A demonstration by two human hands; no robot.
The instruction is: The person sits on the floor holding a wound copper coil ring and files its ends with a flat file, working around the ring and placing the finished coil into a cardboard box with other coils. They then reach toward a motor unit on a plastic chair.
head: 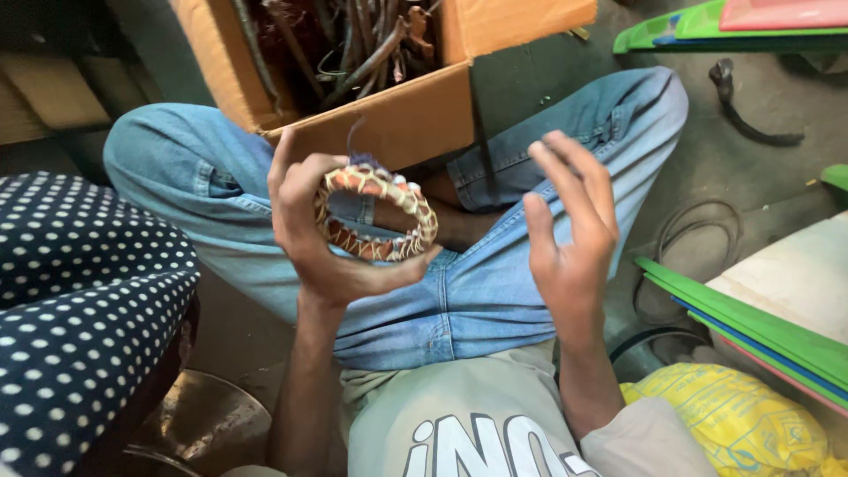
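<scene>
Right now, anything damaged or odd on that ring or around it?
Nothing clearly damaged. The woven ring sits in the left hand; a dark loose strand sticks up from its top. The right hand is open, apart from it. The cardboard box holds tangled sticks.

Between the left grip (322, 225), closed round a wound coil ring (375, 212), and the open right grip (570, 225) lies a free gap above the crossed legs in jeans (459, 300). Just beyond the left grip a cardboard box (397, 119) blocks the way. A dotted cushion (79, 300) crowds its outer side; stacked coloured boards (751, 322) and a yellow bag (733, 424) hem the right grip's.
</scene>
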